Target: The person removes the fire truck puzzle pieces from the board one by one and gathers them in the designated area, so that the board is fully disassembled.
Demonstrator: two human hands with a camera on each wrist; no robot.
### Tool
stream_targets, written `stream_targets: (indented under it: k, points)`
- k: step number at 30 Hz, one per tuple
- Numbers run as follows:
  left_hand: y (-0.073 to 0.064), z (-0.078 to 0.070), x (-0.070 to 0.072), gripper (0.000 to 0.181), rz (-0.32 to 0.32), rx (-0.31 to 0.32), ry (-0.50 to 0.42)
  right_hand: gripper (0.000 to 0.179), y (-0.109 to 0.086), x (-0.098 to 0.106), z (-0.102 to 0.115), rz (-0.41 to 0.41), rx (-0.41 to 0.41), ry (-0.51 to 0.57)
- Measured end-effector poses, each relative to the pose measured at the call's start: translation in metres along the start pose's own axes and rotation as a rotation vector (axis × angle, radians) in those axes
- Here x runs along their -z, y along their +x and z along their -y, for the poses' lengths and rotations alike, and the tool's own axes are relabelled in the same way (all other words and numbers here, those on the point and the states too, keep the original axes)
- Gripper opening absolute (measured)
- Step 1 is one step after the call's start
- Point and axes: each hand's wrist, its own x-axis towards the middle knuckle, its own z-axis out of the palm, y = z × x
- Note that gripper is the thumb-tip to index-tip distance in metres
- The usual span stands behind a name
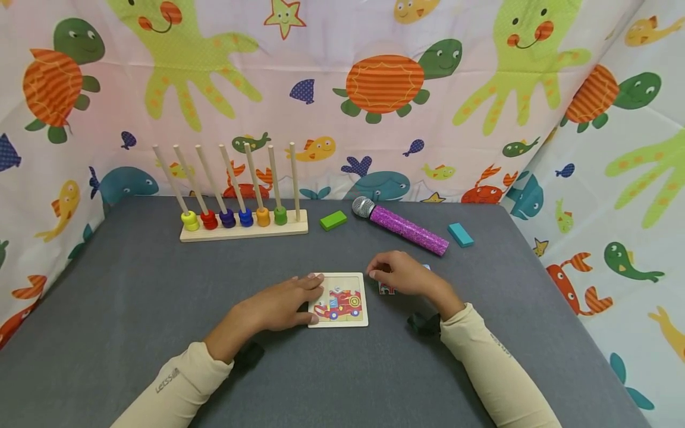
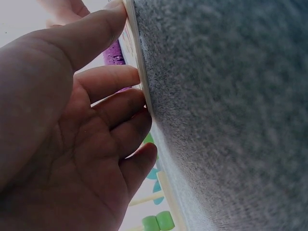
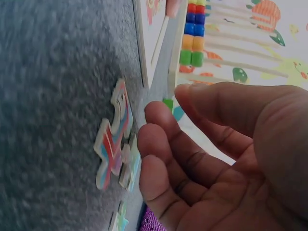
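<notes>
At the near side, two beige sleeves (image 1: pixel 179 380) reach over the grey tabletop (image 1: pixel 332 386). The left hand (image 1: pixel 291 302) rests on the left edge of the puzzle board (image 1: pixel 340 280), its fingers extended and a little spread. This board lies flat around the middle and shows a red vehicle. To its right, the right hand (image 1: pixel 404 273) is above loose puzzle pieces (image 3: pixel 109 144); its fingers are softly bent, the thumb tip close to the index finger. Farther are a blue block (image 1: pixel 461 235) at right, a purple microphone (image 1: pixel 409 229), a bead stand (image 1: pixel 246 232) at left and a green block (image 1: pixel 333 220) between these two. Farthest hangs a sea-animal cloth (image 1: pixel 321 41).
</notes>
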Motion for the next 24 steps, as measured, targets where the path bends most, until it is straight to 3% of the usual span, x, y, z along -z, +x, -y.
stream_targets:
  k: [13,20,24]
  points:
    - [0.001,0.0,0.001,0.062,0.001,0.001,0.006,0.015,0.005,-0.015,0.003,-0.006,0.054,0.114]
    - [-0.001,0.0,0.002,0.062,-0.008,-0.004,0.0,0.014,0.009,-0.026,0.01,0.006,0.112,0.132]
    - [-0.001,-0.001,0.001,0.062,-0.008,-0.012,-0.01,0.014,0.012,-0.03,0.012,0.007,0.107,0.131]
